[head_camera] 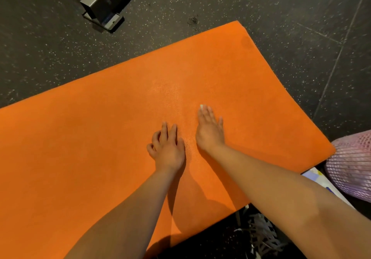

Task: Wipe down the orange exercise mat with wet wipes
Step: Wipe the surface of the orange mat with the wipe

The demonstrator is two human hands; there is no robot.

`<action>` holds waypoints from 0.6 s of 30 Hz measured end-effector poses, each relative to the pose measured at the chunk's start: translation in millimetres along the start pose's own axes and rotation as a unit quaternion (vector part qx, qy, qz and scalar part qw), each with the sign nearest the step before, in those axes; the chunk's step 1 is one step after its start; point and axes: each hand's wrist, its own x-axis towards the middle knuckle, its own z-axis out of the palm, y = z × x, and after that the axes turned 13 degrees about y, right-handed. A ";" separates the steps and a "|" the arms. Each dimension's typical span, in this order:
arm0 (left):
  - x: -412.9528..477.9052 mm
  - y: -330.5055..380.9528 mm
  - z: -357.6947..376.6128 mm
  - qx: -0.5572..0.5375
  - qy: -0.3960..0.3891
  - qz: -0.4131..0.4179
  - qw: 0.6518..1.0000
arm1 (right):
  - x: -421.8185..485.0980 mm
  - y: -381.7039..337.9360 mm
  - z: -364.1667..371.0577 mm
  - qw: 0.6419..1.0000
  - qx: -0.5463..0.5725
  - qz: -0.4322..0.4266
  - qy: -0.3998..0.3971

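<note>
The orange exercise mat (112, 130) lies flat on the dark speckled floor and fills most of the view. Both my hands rest on its middle. My left hand (167, 148) lies palm down with its fingers relaxed and slightly spread. My right hand (209, 131) lies just to its right with straight fingers pressed to the mat. A small white bit shows at my right fingertips; I cannot tell whether it is a wipe or a nail. No other wet wipe is in view.
A metal machine base (104, 3) stands on the floor at the upper left. A pink mesh bag (353, 170) sits by the mat's right corner, with a patterned packet (315, 175) beside it. A black shoe (261, 236) shows below the mat's near edge.
</note>
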 end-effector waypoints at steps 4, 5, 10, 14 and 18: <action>-3.0 1.0 2.5 -0.007 0.016 -0.002 1.000 | -11.4 -19.0 9.1 0.986 0.017 -0.152 -0.066; -2.9 1.3 2.6 -0.008 0.015 -0.002 1.000 | -9.8 -16.7 9.7 0.983 0.008 -0.170 -0.066; -1.4 1.2 3.3 0.000 0.002 0.004 1.000 | 4.8 19.8 -4.1 0.998 -0.035 -0.045 0.022; -1.0 3.6 4.3 0.015 -0.010 0.004 1.000 | -2.0 5.3 2.0 1.000 -0.009 -0.024 0.011; 4.0 6.5 0.1 -0.002 -0.003 -0.015 1.000 | -11.3 -19.3 14.4 0.986 0.030 -0.151 -0.057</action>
